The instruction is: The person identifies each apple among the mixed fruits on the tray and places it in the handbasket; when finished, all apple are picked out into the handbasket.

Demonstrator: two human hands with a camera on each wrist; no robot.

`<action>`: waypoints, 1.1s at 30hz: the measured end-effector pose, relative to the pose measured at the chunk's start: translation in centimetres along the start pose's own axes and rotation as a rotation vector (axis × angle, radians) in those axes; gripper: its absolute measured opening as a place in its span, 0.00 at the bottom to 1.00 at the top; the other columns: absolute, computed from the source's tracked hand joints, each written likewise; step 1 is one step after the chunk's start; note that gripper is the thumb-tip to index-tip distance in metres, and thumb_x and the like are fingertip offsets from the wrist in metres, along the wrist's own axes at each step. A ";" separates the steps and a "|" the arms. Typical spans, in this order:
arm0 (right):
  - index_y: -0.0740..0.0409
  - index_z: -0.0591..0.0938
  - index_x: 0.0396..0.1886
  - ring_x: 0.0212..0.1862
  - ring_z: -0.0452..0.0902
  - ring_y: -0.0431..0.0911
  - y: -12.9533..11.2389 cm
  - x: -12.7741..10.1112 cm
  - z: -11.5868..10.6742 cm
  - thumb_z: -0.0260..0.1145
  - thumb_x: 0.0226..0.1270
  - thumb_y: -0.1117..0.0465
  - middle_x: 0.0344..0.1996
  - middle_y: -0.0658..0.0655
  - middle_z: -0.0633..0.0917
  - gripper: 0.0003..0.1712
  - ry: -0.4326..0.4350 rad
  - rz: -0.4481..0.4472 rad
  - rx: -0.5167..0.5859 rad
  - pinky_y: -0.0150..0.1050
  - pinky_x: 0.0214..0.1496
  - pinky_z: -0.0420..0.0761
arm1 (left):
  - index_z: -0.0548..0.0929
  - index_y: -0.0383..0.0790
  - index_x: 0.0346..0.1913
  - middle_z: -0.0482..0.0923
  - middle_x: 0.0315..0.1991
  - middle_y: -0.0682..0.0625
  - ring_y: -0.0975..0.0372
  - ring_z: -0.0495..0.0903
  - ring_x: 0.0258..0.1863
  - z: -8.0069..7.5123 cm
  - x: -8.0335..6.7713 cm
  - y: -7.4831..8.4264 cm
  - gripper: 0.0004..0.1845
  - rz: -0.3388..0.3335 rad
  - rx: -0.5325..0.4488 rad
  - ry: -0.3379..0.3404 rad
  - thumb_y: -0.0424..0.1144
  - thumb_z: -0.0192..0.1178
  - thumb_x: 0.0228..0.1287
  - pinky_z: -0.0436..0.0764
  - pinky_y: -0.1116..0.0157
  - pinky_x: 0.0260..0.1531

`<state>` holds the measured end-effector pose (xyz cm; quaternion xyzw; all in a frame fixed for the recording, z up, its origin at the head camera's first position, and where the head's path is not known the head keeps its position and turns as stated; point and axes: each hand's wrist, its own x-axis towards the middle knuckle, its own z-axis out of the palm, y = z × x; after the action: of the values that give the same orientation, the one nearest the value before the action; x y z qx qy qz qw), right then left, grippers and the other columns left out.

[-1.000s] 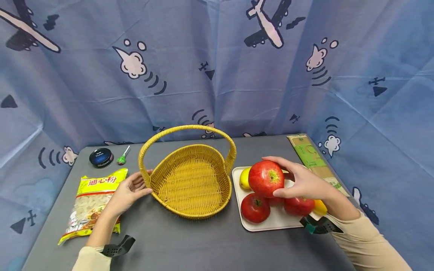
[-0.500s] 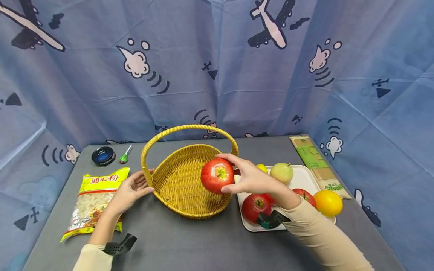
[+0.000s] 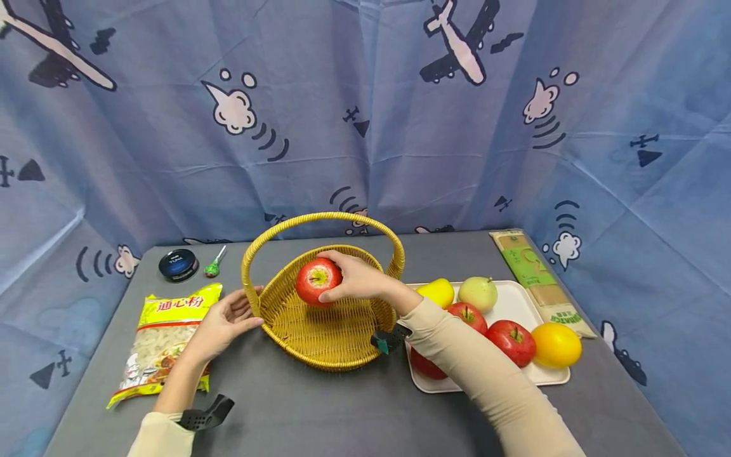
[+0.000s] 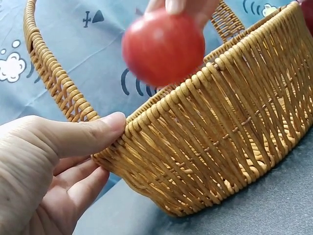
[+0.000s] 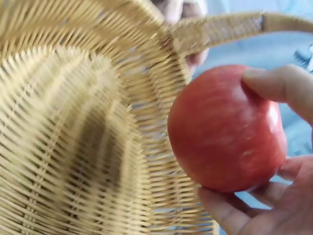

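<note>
A yellow wicker basket [image 3: 325, 336] with a tall arched handle stands mid-table. My left hand [image 3: 224, 325] grips its left end where the handle meets the rim; in the left wrist view the thumb [image 4: 100, 132] presses the rim and the fingers curl beneath. My right hand [image 3: 361, 279] holds a red apple [image 3: 315, 282] over the basket's inside, toward the left. In the right wrist view the apple [image 5: 227, 129] sits between thumb and fingers, with woven basket floor below and to the side. Under the apple the basket holds nothing visible.
A cream tray [image 3: 516, 292] at the right holds several red apples [image 3: 512, 343], a green pear [image 3: 478, 293], a yellow mango [image 3: 437, 292] and an orange [image 3: 556, 344]. Behind it lies a noodle packet [image 3: 531, 273]. At left are a macaroni bag [image 3: 165, 343], a tuna can [image 3: 178, 264] and a lollipop [image 3: 213, 267].
My right hand has carried the red apple leftward from over the tray to over the basket. The left hand keeps its place at the basket's left end.
</note>
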<state>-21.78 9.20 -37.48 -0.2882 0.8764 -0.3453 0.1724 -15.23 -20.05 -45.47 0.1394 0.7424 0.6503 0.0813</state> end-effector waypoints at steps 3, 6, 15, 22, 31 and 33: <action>0.59 0.63 0.69 0.53 0.75 0.48 0.6 1.4 0.6 0.73 0.51 0.53 0.56 0.58 0.77 0.47 -0.029 0.026 -0.004 0.38 0.55 0.78 | 0.61 0.26 0.67 0.63 0.66 0.31 0.74 0.71 0.58 -0.1 0.0 -0.1 0.35 -0.007 0.004 0.003 0.27 0.64 0.58 0.72 0.80 0.56; 0.57 0.63 0.69 0.53 0.74 0.48 1.1 2.5 1.3 0.73 0.51 0.53 0.55 0.57 0.77 0.46 -0.049 0.065 0.001 0.38 0.54 0.78 | 0.61 0.27 0.67 0.63 0.67 0.33 0.74 0.71 0.58 -0.2 0.1 -0.1 0.35 -0.020 0.011 0.006 0.27 0.64 0.58 0.72 0.80 0.56; 0.59 0.64 0.67 0.53 0.74 0.48 2.5 4.6 3.2 0.73 0.51 0.52 0.54 0.58 0.77 0.45 -0.068 0.114 0.012 0.38 0.54 0.78 | 0.64 0.29 0.67 0.64 0.66 0.34 0.70 0.70 0.61 -0.1 0.1 -0.1 0.33 -0.022 0.033 0.016 0.26 0.63 0.58 0.71 0.80 0.56; 0.61 0.62 0.69 0.55 0.73 0.50 3.1 4.9 3.8 0.72 0.53 0.50 0.56 0.60 0.76 0.48 -0.063 0.156 0.007 0.41 0.57 0.77 | 0.63 0.28 0.67 0.64 0.66 0.34 0.73 0.70 0.60 -0.1 0.1 -0.2 0.33 -0.014 0.039 0.020 0.27 0.63 0.58 0.71 0.81 0.56; 0.60 0.57 0.72 0.60 0.71 0.51 3.4 4.8 3.8 0.73 0.53 0.51 0.60 0.60 0.73 0.51 -0.107 0.188 0.101 0.44 0.63 0.74 | 0.64 0.30 0.67 0.65 0.67 0.36 0.76 0.70 0.58 -0.2 0.0 -0.2 0.33 -0.031 0.026 0.017 0.27 0.63 0.58 0.71 0.81 0.56; 0.60 0.57 0.72 0.60 0.70 0.51 3.5 4.8 3.7 0.74 0.53 0.52 0.60 0.60 0.73 0.52 -0.112 0.193 0.112 0.44 0.63 0.73 | 0.64 0.31 0.67 0.65 0.67 0.37 0.76 0.70 0.59 -0.1 0.0 -0.2 0.34 -0.037 0.028 0.018 0.27 0.63 0.58 0.71 0.81 0.56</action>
<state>-24.98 6.46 -43.05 -0.2113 0.8682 -0.3590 0.2694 -15.32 -20.20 -45.65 0.1209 0.7544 0.6396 0.0847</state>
